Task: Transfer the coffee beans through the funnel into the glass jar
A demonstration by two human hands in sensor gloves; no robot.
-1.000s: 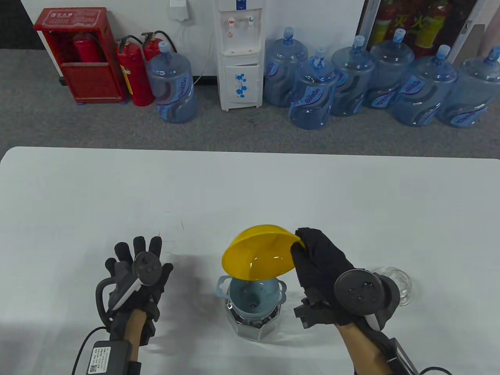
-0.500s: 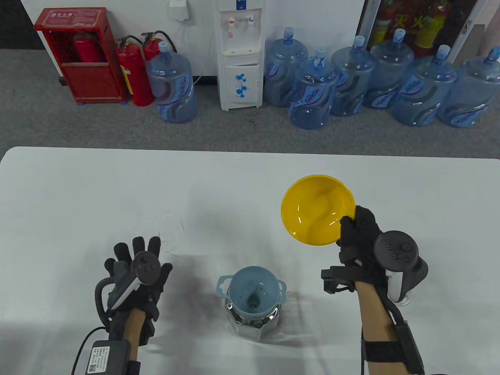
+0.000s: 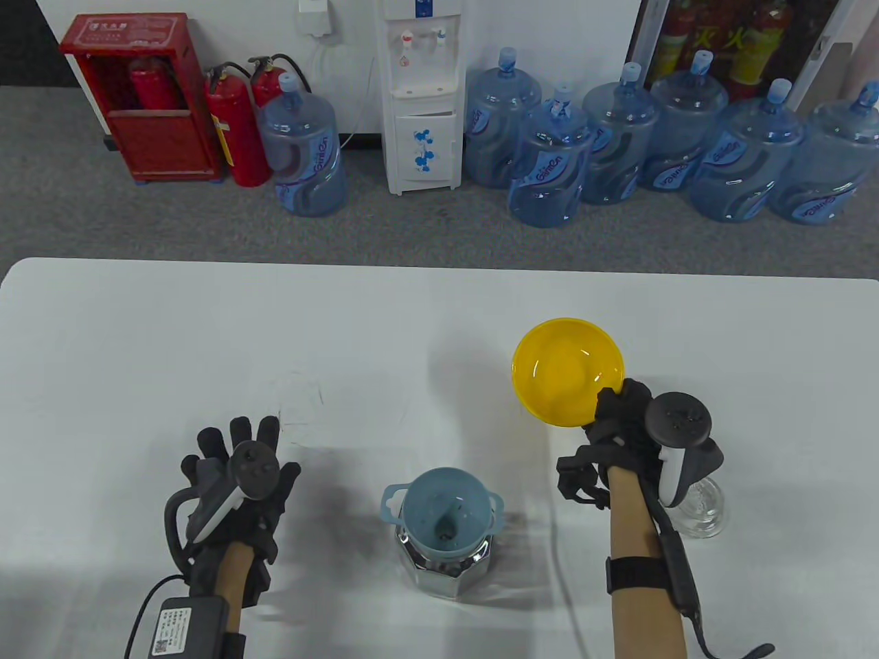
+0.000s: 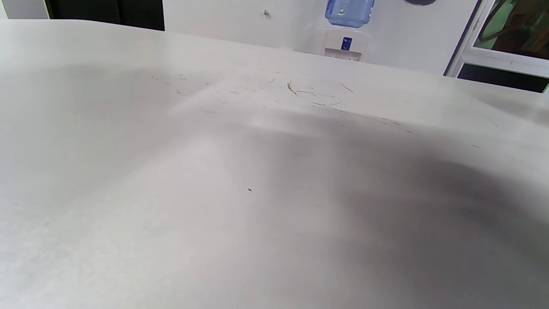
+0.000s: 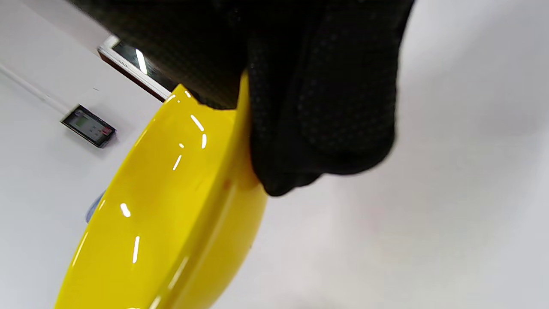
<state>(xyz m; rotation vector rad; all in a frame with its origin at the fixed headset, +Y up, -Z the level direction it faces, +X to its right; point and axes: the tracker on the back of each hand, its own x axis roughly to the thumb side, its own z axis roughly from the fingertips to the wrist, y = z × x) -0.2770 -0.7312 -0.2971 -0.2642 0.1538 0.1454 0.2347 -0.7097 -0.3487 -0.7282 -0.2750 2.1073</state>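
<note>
A: Count it off for me.

B: One yellow bowl (image 3: 568, 371), one blue funnel (image 3: 446, 511), one jar (image 3: 446, 566), one glass lid (image 3: 700, 511), two gloved hands, all on or over one white table (image 3: 206, 329). Behind the table: eight water jugs (image 3: 305, 154), one dispenser (image 3: 422, 96), two loose extinguishers (image 3: 237, 127) and a red cabinet (image 3: 137, 96).

A: What's hard to see?

B: The lid is half hidden behind the right tracker. The jar's mouth is covered by the funnel seated in it. The left wrist view shows only tabletop, no fingers.

A: Contents?

B: The bowl looks empty in both views of it. A few dark beans (image 3: 448, 527) sit at the funnel's throat, and more show dark through the jar's wall. The cabinet holds another extinguisher.

A: Hands?

B: The right hand (image 3: 621, 422) pinches the bowl's near rim, thumb (image 5: 321, 128) inside, up and to the right of the jar. Whether the bowl touches the table, I cannot tell. The left hand (image 3: 237, 473) lies flat, fingers spread, holding nothing, left of the jar.
</note>
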